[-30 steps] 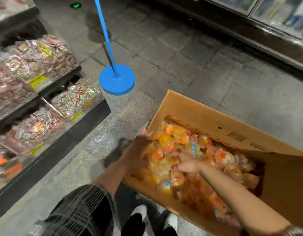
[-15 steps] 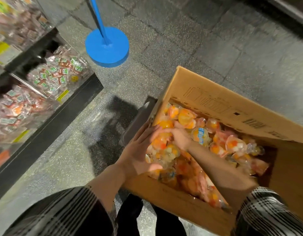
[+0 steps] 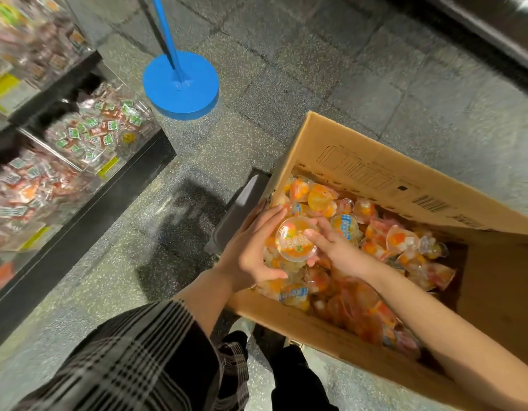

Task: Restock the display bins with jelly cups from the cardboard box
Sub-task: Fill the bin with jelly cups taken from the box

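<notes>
Head view | two hands: left hand point(image 3: 250, 247) and right hand point(image 3: 335, 247) together cup one jelly cup point(image 3: 295, 238) | one cardboard box point(image 3: 360, 155), cups uncountable | two display bins point(image 3: 102, 129) clear

A: What lies between the cardboard box point(image 3: 360, 155) and the display bins point(image 3: 96, 134)?
B: Open floor point(image 3: 114, 280); a blue stand base point(image 3: 181, 84) stands farther off.
A: And the box mouth?
B: Open above; both hands and heaped jelly cups point(image 3: 384, 241) occupy it.

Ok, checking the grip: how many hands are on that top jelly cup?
2. The left hand cups the jelly cup from its left side; the right hand pinches its right edge, above the cardboard box.
</notes>
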{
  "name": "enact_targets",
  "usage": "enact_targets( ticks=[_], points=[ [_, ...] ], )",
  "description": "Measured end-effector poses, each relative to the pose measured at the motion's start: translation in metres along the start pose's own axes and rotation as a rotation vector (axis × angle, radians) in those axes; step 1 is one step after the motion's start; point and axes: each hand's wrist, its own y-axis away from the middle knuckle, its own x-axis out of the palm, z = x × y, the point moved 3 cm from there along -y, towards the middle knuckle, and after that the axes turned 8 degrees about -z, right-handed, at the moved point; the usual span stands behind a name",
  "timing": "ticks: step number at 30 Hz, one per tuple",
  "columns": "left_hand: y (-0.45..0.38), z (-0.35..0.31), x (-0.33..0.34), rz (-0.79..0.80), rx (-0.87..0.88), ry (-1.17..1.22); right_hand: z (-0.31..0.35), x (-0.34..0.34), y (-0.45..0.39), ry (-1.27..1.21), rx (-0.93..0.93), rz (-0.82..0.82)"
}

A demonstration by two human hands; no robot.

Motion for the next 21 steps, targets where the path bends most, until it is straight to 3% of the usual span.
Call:
enact_targets(
  ticks=[6,10,14,15,17,19,21],
  points=[
    [-0.002,0.006,0.005,-0.118,0.1,-0.067,0.023,0.013,0.013,-0.05,0.017,0.191],
    [-0.004,0.001,0.005,-0.128,0.141,-0.081,0.023,0.015,0.007,-0.112,0.089,0.02],
    [-0.003,0.004,0.007,-0.137,0.178,-0.08,0.002,0.006,-0.001,-0.204,0.236,0.098],
    [-0.003,0.005,0.008,-0.129,0.181,-0.094,-0.005,0.001,-0.007,-0.293,0.302,0.067],
    [-0.003,0.006,0.008,-0.106,0.157,-0.117,-0.024,-0.014,-0.03,-0.409,0.41,-0.158],
    [-0.002,0.006,0.006,-0.095,0.099,-0.102,-0.041,-0.031,-0.055,-0.337,0.474,-0.471],
    [-0.002,0.004,0.003,-0.092,0.065,-0.074,-0.055,-0.041,-0.081,-0.165,0.54,-0.631]
  ],
)
